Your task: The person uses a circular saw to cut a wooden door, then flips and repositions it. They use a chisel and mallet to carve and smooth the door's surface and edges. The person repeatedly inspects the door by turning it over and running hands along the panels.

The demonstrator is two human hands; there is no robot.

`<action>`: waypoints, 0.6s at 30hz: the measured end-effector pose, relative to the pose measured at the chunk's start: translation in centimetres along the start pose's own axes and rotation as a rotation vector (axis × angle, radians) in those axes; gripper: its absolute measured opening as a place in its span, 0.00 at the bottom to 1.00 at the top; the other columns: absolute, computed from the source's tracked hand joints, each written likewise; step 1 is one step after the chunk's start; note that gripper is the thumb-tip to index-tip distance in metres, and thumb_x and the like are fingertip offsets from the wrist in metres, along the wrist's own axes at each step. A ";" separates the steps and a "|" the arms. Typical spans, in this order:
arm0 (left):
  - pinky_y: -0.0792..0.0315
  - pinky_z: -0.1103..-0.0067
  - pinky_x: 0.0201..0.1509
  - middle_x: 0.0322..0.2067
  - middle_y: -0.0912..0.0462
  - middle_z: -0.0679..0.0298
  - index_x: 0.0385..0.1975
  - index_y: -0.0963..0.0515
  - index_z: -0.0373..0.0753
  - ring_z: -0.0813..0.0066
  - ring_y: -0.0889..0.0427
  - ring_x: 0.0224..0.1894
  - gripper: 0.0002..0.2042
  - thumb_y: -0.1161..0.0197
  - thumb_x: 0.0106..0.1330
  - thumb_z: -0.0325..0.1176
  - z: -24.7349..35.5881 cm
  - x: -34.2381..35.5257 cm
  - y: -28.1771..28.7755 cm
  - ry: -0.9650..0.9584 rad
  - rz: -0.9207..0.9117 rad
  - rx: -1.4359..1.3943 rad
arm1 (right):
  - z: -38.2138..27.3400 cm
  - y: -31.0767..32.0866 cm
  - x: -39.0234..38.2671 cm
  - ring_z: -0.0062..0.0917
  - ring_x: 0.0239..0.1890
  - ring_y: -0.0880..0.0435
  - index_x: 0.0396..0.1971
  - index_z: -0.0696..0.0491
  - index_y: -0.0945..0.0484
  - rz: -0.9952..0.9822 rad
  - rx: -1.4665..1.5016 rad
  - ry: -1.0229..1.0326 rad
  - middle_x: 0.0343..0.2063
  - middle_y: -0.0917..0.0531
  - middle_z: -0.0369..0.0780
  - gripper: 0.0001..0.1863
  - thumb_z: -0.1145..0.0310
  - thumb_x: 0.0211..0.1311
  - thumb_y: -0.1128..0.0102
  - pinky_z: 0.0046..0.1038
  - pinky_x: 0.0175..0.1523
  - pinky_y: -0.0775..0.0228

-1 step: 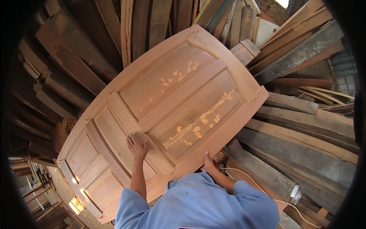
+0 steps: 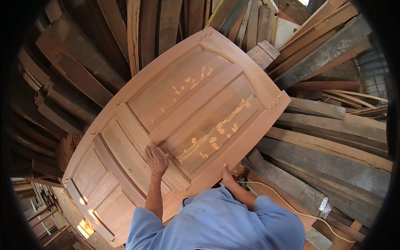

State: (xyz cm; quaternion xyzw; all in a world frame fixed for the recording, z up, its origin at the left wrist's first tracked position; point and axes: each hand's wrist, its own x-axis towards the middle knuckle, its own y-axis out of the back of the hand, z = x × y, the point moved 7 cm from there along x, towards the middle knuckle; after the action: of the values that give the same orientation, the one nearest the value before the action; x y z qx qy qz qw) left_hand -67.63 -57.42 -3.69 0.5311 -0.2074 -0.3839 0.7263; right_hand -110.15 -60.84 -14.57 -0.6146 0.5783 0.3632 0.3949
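Observation:
A large panelled wooden door [image 2: 196, 102] lies slantwise in front of me, with raised frames and recessed panels. Pale orange patches, like filler, mark its two larger panels. My left hand [image 2: 157, 161] rests flat on the cross rail near the middle, its fingers stretched out. No tool shows under that palm. At the door's near edge is my right hand [image 2: 227, 176], its thumb up against the wood. The door edge hides the other fingers of this hand, which appears to grip it.
Dark planks [image 2: 79, 50] stand stacked at the back and left. More long boards [image 2: 325, 160] lie piled on the right. A pale cord [image 2: 277, 198] runs over wood beside my right arm. Wooden pieces [image 2: 41, 208] stand at the lower left.
My left hand has slid a little to the right and nearer to me on the door. My right hand keeps its place at the edge. The view has shifted slightly.

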 end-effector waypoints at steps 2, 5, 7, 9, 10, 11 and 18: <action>0.57 0.53 0.80 0.72 0.48 0.32 0.73 0.46 0.29 0.35 0.52 0.76 0.49 0.29 0.59 0.51 6.6 -0.9 -1.4 -0.230 -0.105 -0.054 | 0.2 -0.2 0.5 0.34 0.69 0.32 0.75 0.55 0.45 -0.039 0.115 0.090 0.70 0.33 0.45 0.46 0.33 0.73 0.55 0.40 0.70 0.33; 0.61 0.53 0.80 0.75 0.55 0.34 0.75 0.49 0.33 0.36 0.58 0.78 0.56 0.26 0.53 0.57 10.9 -1.5 -4.7 -0.324 -0.270 -0.021 | -0.2 -1.4 0.5 0.36 0.71 0.33 0.75 0.53 0.45 -0.126 0.250 0.036 0.71 0.34 0.44 0.44 0.35 0.73 0.52 0.44 0.71 0.34; 0.62 0.52 0.81 0.75 0.55 0.35 0.75 0.49 0.34 0.37 0.59 0.78 0.57 0.26 0.52 0.59 12.0 -0.9 -4.9 -0.244 -0.272 0.004 | -0.4 -1.8 0.1 0.37 0.70 0.32 0.74 0.52 0.44 -0.144 0.299 0.054 0.71 0.33 0.43 0.43 0.37 0.73 0.50 0.46 0.71 0.34; 0.61 0.52 0.80 0.76 0.55 0.38 0.75 0.47 0.35 0.39 0.58 0.78 0.56 0.25 0.52 0.61 12.9 0.2 -3.9 -0.144 -0.275 0.023 | -0.3 -1.6 0.1 0.38 0.70 0.31 0.74 0.51 0.43 -0.114 0.306 0.057 0.70 0.32 0.42 0.42 0.38 0.72 0.49 0.48 0.71 0.34; 0.61 0.52 0.80 0.76 0.54 0.39 0.75 0.47 0.35 0.39 0.57 0.78 0.56 0.25 0.52 0.60 12.8 0.7 -3.6 -0.135 -0.281 0.024 | -0.3 -1.4 0.2 0.38 0.70 0.31 0.74 0.51 0.43 -0.099 0.305 0.060 0.70 0.32 0.42 0.42 0.38 0.72 0.48 0.49 0.71 0.34; 0.60 0.52 0.80 0.76 0.53 0.40 0.74 0.46 0.35 0.39 0.56 0.78 0.55 0.25 0.52 0.60 12.6 1.0 -3.5 -0.124 -0.286 0.024 | 0.0 -1.4 0.1 0.38 0.69 0.31 0.73 0.51 0.43 -0.094 0.309 0.057 0.69 0.32 0.42 0.42 0.38 0.72 0.48 0.50 0.70 0.34; 0.55 0.49 0.77 0.67 0.37 0.45 0.68 0.38 0.34 0.42 0.42 0.71 0.46 0.26 0.54 0.55 11.6 0.4 -3.6 -0.176 -0.068 -0.138 | -1.1 -2.6 -1.7 0.41 0.70 0.32 0.73 0.52 0.42 -0.062 0.311 0.103 0.69 0.32 0.43 0.43 0.35 0.71 0.51 0.51 0.72 0.37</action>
State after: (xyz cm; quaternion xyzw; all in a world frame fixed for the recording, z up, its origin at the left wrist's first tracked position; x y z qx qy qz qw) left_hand -76.82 -65.31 -3.06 0.4507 -0.2255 -0.4667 0.7268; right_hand -107.66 -61.08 -12.41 -0.5812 0.6279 0.2250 0.4662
